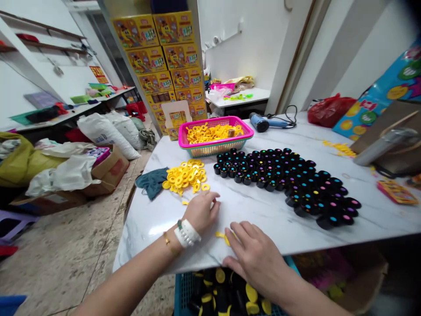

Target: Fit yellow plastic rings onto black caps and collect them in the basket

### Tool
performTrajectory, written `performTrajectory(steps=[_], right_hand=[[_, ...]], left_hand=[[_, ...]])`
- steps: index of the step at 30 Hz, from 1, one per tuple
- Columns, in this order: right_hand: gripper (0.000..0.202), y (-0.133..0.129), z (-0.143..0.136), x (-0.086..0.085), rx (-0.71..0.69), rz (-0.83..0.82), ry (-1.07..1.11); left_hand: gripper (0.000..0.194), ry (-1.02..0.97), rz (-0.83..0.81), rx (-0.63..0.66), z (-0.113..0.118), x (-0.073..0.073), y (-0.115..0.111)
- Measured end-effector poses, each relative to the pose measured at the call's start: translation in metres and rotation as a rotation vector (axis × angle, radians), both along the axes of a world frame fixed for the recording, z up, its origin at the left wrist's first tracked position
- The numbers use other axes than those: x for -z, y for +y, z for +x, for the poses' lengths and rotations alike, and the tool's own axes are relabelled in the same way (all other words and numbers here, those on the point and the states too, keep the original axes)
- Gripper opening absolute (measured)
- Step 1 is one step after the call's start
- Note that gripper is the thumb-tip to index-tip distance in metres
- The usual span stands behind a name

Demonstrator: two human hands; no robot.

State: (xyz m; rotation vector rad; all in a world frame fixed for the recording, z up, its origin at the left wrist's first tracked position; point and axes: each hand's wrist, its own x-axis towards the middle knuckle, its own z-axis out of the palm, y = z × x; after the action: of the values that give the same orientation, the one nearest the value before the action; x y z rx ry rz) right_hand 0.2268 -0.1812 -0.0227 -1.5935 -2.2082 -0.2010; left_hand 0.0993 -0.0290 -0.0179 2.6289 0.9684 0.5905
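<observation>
My left hand (201,211) is over the white marbled table, just in front of a pile of yellow plastic ring pieces (186,176). Its fingers are loosely bent and apart, and I see nothing between them. My right hand (255,251) is low at the table's front edge, fingers spread and thumb apart. Its index fingertip touches a small yellow ring piece with a tab (219,235), partly hidden under the fingers. Another yellow piece (185,202) lies beside my left hand. A dark teal cloth (153,181) lies left of the pile.
A pink-rimmed basket (215,120) of yellow rings stands behind. Many black cylinders with coloured dots (286,169) cover the right middle. Farther back lies a blue corded tool (271,122). Below the edge, a blue crate (179,289) holds black-and-yellow pieces. Yellow boxes (179,57) are stacked behind.
</observation>
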Motion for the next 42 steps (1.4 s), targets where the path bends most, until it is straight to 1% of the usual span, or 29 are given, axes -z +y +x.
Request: performTrajectory(steps=[2, 4, 6, 7, 9, 10, 12, 14, 16, 18, 19, 21, 22, 24, 25, 27, 28, 29, 31, 33, 35, 39, 42], right_hand=[[0.053, -0.01, -0.002, 0.002, -0.019, 0.008, -0.012], [0.04, -0.015, -0.004, 0.008, -0.052, 0.034, -0.015], [0.021, -0.017, -0.005, 0.014, -0.074, 0.047, -0.014], [0.015, -0.018, -0.004, 0.016, -0.075, 0.043, -0.012], [0.007, -0.02, -0.001, 0.018, -0.063, 0.024, 0.002], [0.005, -0.021, 0.002, 0.018, -0.061, 0.015, 0.019], [0.011, -0.023, 0.01, 0.016, -0.061, 0.003, 0.102], [0.017, -0.024, 0.021, 0.012, -0.062, -0.024, 0.273], [0.018, -0.023, 0.035, 0.007, -0.022, -0.066, 0.495], [0.014, -0.022, 0.051, 0.005, 0.101, -0.1, 0.659], [0.012, -0.021, 0.059, 0.005, 0.181, -0.118, 0.701], [0.015, -0.019, 0.075, 0.006, 0.322, -0.172, 0.742], [0.016, -0.017, 0.081, 0.007, 0.359, -0.219, 0.776], [0.016, -0.01, 0.088, 0.006, 0.367, -0.355, 0.923], [0.019, -0.005, 0.089, 0.004, 0.351, -0.429, 1.019], [0.026, 0.008, 0.085, -0.002, 0.324, -0.532, 1.19], [0.029, 0.017, 0.081, -0.005, 0.317, -0.551, 1.246], [0.031, 0.025, 0.077, -0.009, 0.311, -0.549, 1.28], [0.036, 0.042, 0.068, -0.013, 0.29, -0.524, 1.307], [0.039, 0.056, 0.062, -0.013, 0.256, -0.527, 1.311], [0.039, 0.064, 0.058, -0.01, 0.244, -0.528, 1.298], [0.037, 0.065, 0.056, -0.001, 0.276, -0.508, 1.303], [0.035, 0.062, 0.055, 0.002, 0.29, -0.496, 1.334]], left_hand=[[0.023, -0.015, 0.034, -0.036, 0.027, 0.001, 0.011], [0.033, -0.001, 0.088, -0.043, 0.054, 0.003, 0.02], [0.034, 0.074, 0.16, -0.028, 0.075, 0.007, 0.027], [0.031, 0.117, 0.191, -0.019, 0.082, 0.008, 0.03], [0.023, 0.172, 0.226, -0.011, 0.092, 0.009, 0.035], [0.02, 0.181, 0.231, -0.01, 0.095, 0.009, 0.038], [0.017, 0.194, 0.232, -0.008, 0.097, 0.006, 0.041], [0.015, 0.194, 0.239, -0.001, 0.095, 0.002, 0.039], [0.01, 0.157, 0.245, 0.015, 0.086, -0.004, 0.033], [0.005, 0.107, 0.234, 0.06, 0.07, -0.009, 0.021], [0.003, 0.097, 0.208, 0.094, 0.06, -0.012, 0.015], [0.004, 0.103, 0.114, 0.172, 0.04, -0.015, 0.0], [0.005, 0.103, 0.053, 0.192, 0.031, -0.015, -0.006], [0.013, 0.069, -0.068, 0.183, 0.019, -0.013, -0.015], [0.022, 0.038, -0.117, 0.17, 0.017, -0.01, -0.018], [0.039, -0.019, -0.179, 0.167, 0.016, -0.003, -0.02], [0.043, -0.041, -0.193, 0.18, 0.017, 0.0, -0.02], [0.042, -0.057, -0.199, 0.196, 0.019, 0.003, -0.02], [0.031, -0.073, -0.198, 0.205, 0.021, 0.008, -0.018], [0.024, -0.067, -0.212, 0.196, 0.023, 0.01, -0.017], [0.025, -0.043, -0.23, 0.185, 0.024, 0.01, -0.016], [0.029, 0.018, -0.298, 0.148, 0.024, 0.008, -0.016], [0.03, 0.006, -0.391, 0.108, 0.023, 0.004, -0.019]])
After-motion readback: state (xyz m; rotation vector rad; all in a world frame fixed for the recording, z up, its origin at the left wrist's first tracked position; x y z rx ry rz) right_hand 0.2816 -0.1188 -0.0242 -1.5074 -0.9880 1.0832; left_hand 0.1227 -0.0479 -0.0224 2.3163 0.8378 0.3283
